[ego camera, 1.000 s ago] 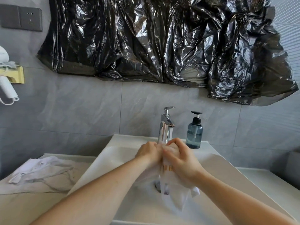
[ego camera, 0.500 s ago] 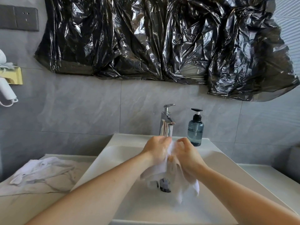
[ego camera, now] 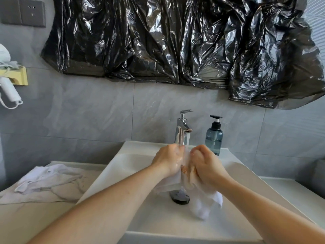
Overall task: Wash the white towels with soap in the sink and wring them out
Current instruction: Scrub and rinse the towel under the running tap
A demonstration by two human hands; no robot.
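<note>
Over the white sink [ego camera: 133,166], my left hand [ego camera: 169,161] and my right hand [ego camera: 204,164] both grip a wet white towel [ego camera: 205,203] bunched between them, just below the chrome faucet [ego camera: 182,131]. The towel's loose end hangs down toward the basin, right of the drain [ego camera: 179,197]. An orange mark shows on the cloth between my hands. A blue soap pump bottle [ego camera: 214,138] stands on the sink's back rim, right of the faucet. Another white towel [ego camera: 47,176] lies crumpled on the counter to the left.
The marble-pattern counter [ego camera: 35,208] runs left of the sink, and a white ledge [ego camera: 290,191] lies to its right. Black plastic sheeting [ego camera: 175,41] covers the wall above. A white hair dryer [ego camera: 8,88] hangs in a yellow holder at far left.
My hands have drawn slightly apart and risen toward the faucet, rubbing the towel between them. The towel's hanging end has shifted a little to the right.
</note>
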